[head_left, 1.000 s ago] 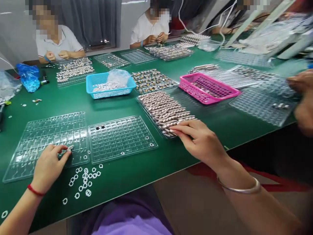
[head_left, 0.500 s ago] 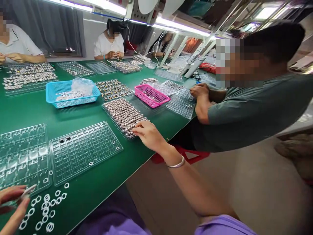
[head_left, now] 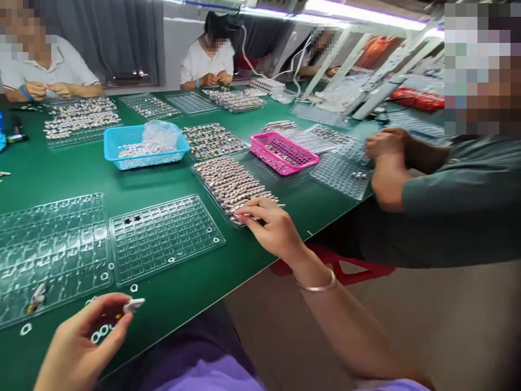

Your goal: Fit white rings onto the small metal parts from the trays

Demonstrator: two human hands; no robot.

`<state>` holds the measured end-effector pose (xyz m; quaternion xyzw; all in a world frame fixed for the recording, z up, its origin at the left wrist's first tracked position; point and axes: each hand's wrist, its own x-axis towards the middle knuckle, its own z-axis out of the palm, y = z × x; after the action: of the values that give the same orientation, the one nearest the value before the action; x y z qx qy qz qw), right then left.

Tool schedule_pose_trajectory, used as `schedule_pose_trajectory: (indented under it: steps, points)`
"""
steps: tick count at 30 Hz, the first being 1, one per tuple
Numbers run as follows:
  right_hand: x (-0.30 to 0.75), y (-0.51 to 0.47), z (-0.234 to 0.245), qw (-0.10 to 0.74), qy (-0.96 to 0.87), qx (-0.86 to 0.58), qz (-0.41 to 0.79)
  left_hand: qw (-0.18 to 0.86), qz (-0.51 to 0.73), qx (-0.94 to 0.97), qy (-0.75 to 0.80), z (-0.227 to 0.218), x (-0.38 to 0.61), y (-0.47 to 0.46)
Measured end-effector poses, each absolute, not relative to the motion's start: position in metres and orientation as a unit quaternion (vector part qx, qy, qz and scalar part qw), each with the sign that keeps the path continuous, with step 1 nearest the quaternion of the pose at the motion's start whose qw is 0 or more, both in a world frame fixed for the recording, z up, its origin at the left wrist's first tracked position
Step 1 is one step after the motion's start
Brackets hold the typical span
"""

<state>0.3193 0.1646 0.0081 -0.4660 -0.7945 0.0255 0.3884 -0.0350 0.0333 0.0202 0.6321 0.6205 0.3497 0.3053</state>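
My left hand (head_left: 91, 339) pinches a small white plastic piece (head_left: 133, 305) between thumb and forefinger, with a bit of yellow just behind it. Below and behind those fingers lie several white rings (head_left: 100, 333) on the green table, partly covered by the hand. My right hand (head_left: 272, 225) reaches to the near end of a tray packed with rows of small pale parts (head_left: 230, 182). Its thumb and forefinger close on a pale part there, mostly hidden by the fingertips. In the clear tray (head_left: 61, 239) at left lies one white-and-yellow piece (head_left: 36, 298).
A second clear tray (head_left: 166, 239) holds two black bits and a few rings. Beyond stand a blue basket (head_left: 146, 160) and a pink basket (head_left: 285, 163). A co-worker in a dark shirt (head_left: 468, 190) sits at right; others work across the table.
The view has swung left, shifting the scene rightward. My left hand, with its white piece, has come further into view. My right hand stays at the near end of the parts tray.
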Motion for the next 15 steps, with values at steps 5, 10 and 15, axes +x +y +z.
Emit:
schedule_pose_trajectory:
  steps: [5, 10, 15]
  points:
    - [0.237, 0.097, 0.021, 0.399, -0.828, -0.239, 0.313, 0.347, 0.345, 0.662, 0.568, 0.023, 0.000, 0.031]
    - [0.196, 0.078, 0.010, 0.380, -0.810, -0.186, 0.406, 0.431, 0.336, 0.629, 0.553, 0.024, 0.001, 0.020]
    - [0.187, 0.076, -0.001, 0.415, -0.702, -0.213, 0.538, 0.534, 0.390, 0.508, 0.552, 0.019, 0.002, 0.011]
